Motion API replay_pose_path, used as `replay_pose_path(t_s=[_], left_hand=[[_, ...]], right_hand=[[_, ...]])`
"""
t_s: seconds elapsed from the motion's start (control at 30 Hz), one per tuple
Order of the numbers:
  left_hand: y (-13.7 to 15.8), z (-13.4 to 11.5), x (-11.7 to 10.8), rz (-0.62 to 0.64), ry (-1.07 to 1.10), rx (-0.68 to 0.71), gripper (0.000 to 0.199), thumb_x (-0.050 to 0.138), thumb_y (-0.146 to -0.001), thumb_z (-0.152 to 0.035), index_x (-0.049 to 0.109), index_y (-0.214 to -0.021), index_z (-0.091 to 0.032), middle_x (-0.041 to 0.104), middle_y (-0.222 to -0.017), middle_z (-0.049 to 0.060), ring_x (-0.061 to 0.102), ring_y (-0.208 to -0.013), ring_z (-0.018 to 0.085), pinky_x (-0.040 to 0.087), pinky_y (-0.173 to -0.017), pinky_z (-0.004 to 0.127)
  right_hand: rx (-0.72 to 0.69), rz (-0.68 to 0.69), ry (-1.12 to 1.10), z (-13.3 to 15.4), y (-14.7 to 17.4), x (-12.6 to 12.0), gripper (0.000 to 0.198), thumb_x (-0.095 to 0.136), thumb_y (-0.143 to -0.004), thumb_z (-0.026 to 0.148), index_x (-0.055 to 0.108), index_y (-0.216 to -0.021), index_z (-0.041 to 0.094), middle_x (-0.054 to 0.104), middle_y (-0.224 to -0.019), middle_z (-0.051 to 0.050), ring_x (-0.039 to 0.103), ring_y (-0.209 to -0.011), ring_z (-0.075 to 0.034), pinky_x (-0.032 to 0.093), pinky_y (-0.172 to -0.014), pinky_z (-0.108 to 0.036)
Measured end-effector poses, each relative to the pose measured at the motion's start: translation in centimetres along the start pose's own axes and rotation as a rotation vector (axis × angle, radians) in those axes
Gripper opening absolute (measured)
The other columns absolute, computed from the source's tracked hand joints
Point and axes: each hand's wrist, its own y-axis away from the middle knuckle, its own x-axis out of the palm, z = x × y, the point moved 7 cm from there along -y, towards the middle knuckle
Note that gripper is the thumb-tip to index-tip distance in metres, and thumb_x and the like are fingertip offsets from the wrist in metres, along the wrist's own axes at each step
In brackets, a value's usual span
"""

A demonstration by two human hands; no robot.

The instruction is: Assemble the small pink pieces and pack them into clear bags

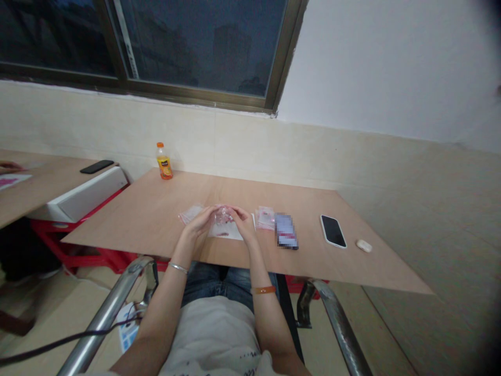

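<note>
My left hand (201, 220) and my right hand (244, 222) come together over the near middle of the table. Between their fingers is a small clear plastic bag (223, 215), gripped from both sides. What the bag contains is too small to make out. Beneath the hands lies a sheet of white paper (237, 233) with some small reddish bits (223, 234) on it. A pile of clear bags (190, 214) lies just left of my left hand. To the right of my right hand sits another stack of small clear bags (265, 217) with pinkish edges.
Right of the bags lie a phone with a blurred screen (286, 231), a white-edged phone (333, 231) and a small white case (364, 245). An orange drink bottle (164, 166) stands at the table's back left. Metal armrests (107, 310) flank me. Another person's hand (11, 166) shows far left.
</note>
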Motion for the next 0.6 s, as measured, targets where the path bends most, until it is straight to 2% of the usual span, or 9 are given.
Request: replay_pose_path(t_s=[0.17,0.33,0.47,0.6], left_hand=[[-0.4,0.5,0.7,0.029,0.065,-0.006,0.040,0.055,-0.076,-0.047,0.066,-0.088,-0.010,0.068,-0.088,0.012,0.062,-0.088,0.023,0.048,-0.081,0.036],[0.3,0.3,0.7,0.076,0.107,-0.003,0.034,0.070,-0.067,-0.033,0.065,-0.092,-0.011,0.068,-0.094,0.009,0.062,-0.085,0.018,0.047,-0.084,0.032],[0.9,0.3,0.8,0.141,0.068,-0.036,0.034,0.072,-0.066,-0.029,0.066,-0.094,-0.010,0.069,-0.094,0.010,0.063,-0.084,0.017,0.045,-0.086,0.031],[0.8,0.6,0.9,0.175,-0.013,-0.065,0.030,0.071,-0.066,-0.029,0.068,-0.088,-0.009,0.070,-0.088,0.010,0.062,-0.079,0.017,0.046,-0.081,0.031]], right_hand=[[-0.051,-0.001,0.017,0.8,0.2,0.1,0.021,0.061,-0.072,0.037,0.068,-0.080,0.019,0.070,-0.085,-0.004,0.062,-0.075,-0.017,0.050,-0.071,-0.029],[-0.059,-0.009,0.088,1.3,0.4,-0.3,0.019,0.058,-0.074,0.036,0.067,-0.076,0.018,0.069,-0.078,-0.004,0.061,-0.070,-0.016,0.048,-0.066,-0.027],[-0.063,-0.045,0.095,0.8,0.2,-1.0,0.016,0.058,-0.073,0.033,0.063,-0.070,0.018,0.064,-0.065,-0.001,0.058,-0.061,-0.014,0.047,-0.061,-0.025],[-0.047,-0.055,0.096,0.1,-0.1,-1.4,0.016,0.058,-0.072,0.034,0.061,-0.072,0.018,0.064,-0.069,-0.001,0.058,-0.065,-0.014,0.047,-0.063,-0.026]])
